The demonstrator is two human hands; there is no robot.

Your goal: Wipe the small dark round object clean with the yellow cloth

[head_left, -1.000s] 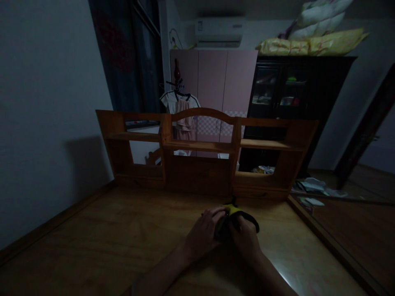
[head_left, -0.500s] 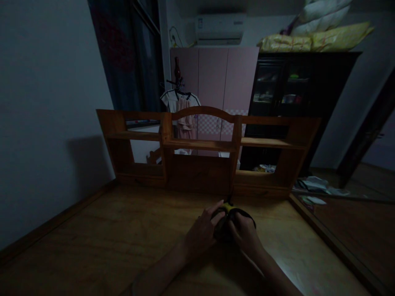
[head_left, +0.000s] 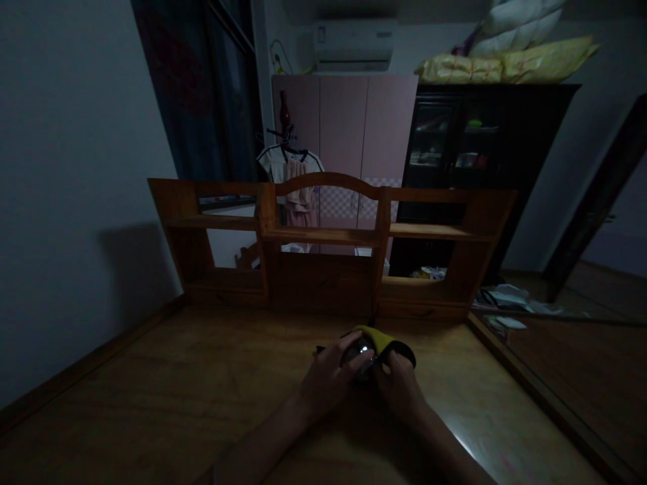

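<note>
My left hand (head_left: pixel 328 369) is closed around a shiny, dark rounded object (head_left: pixel 362 351); its fingers lie over the top and hide much of it. What kind of object it is, I cannot make out. A yellow-and-black cloth piece (head_left: pixel 378 339), perhaps a pouch, wraps the far side of that object. My right hand (head_left: pixel 402 385) pinches the cloth's near edge, and its black part curves out past the knuckles. Both hands are close together, low over the wooden surface (head_left: pixel 242 377).
A wooden shelf unit (head_left: pixel 326 235) stands along the far edge of the surface. To the left is a white wall (head_left: pixel 75 202). A raised wooden rim (head_left: pixel 526 391) borders the right side. Beyond are a pink wardrobe (head_left: pixel 344 128) and a dark cabinet (head_left: pixel 515 148).
The cloth has been pulled back toward the right, so more of its yellow side and the shiny rounded object show. Both hands remain close together. The view has shifted slightly.
</note>
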